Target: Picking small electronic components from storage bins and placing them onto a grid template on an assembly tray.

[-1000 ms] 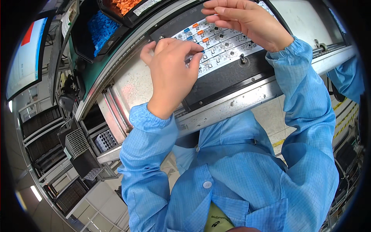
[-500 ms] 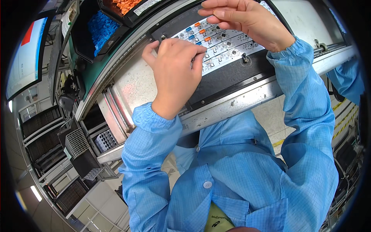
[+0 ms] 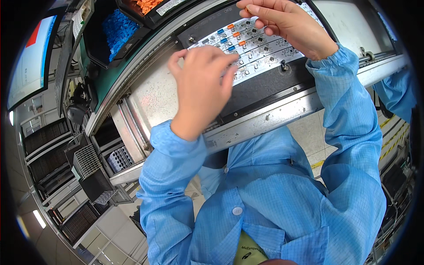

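Note:
My left hand (image 3: 201, 84) is over the left part of a white circuit board panel (image 3: 276, 55), blurred by motion. Its index fingertip is at a small blue connector (image 3: 239, 56); the thumb is slightly apart from that finger, and whether they grip anything is unclear. Above the panel's far side, my right hand (image 3: 282, 20) pinches a small orange connector (image 3: 248, 11) between thumb and forefinger. Beside my left hand, blue connectors (image 3: 224, 40) and orange connectors (image 3: 236, 34) sit in rows on the panel. The panel lies in a black carrier (image 3: 265, 90).
A bin of blue connectors (image 3: 118, 33) and a bin of orange connectors (image 3: 145, 5) stand at the far left. A metal rail (image 3: 265, 121) runs along the near edge. There is a monitor (image 3: 33, 57) at left, and another blue sleeve (image 3: 395, 90) at far right.
The panel and carrier appear slightly further right and lower. My left thumb has parted a little from the index finger. My right hand has turned, bringing the orange connector into view.

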Demonstrator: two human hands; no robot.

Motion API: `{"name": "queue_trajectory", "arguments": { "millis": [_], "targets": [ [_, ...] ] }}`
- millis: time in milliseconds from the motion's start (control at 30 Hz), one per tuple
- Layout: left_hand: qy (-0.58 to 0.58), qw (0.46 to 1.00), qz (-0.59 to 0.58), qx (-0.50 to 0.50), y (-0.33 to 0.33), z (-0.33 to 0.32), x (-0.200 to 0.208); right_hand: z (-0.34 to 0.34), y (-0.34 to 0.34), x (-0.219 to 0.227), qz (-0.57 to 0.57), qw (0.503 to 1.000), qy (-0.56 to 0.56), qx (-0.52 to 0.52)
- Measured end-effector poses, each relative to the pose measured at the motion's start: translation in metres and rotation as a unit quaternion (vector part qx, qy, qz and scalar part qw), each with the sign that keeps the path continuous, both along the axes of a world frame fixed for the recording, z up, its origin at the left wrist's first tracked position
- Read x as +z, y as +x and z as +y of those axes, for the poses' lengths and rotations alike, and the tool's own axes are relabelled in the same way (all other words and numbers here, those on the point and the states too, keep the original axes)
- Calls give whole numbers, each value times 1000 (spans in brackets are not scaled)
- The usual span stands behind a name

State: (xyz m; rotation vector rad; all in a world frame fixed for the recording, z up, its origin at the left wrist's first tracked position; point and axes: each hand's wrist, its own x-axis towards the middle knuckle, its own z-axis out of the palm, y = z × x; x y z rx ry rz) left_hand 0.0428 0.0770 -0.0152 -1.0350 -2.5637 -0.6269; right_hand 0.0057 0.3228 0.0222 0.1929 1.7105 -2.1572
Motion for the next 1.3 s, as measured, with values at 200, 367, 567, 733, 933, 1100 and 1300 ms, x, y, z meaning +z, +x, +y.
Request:
{"name": "queue_trajectory", "arguments": {
  "millis": [200, 367, 567, 733, 933, 1100, 1300],
  "targets": [
    [28, 993, -20, 111, -40, -41, 3, 1, -1, -3, 80, 991, 104, 13],
    [-10, 995, -42, 92, -47, -44, 1, 5, 1, -1, 86, 987, 134, 5],
    [-67, 996, 20, 56, -43, -32, 10, 6, -2, -5, 88, 987, 137, 18],
    [-131, 987, 89, 15, -45, -23, 16, 6, 0, -3, 111, 985, 132, 28],
    [-90, 993, 68, 24, -43, -20, 3, 7, 0, -14, 199, 956, 208, 60],
    [10, 999, 3, 52, -40, -16, 1, 6, 4, -5, 216, 939, 253, 90],
    [64, 992, -93, 53, -36, -11, 0, 11, 6, -3, 287, 889, 328, 139]
  ]
}}
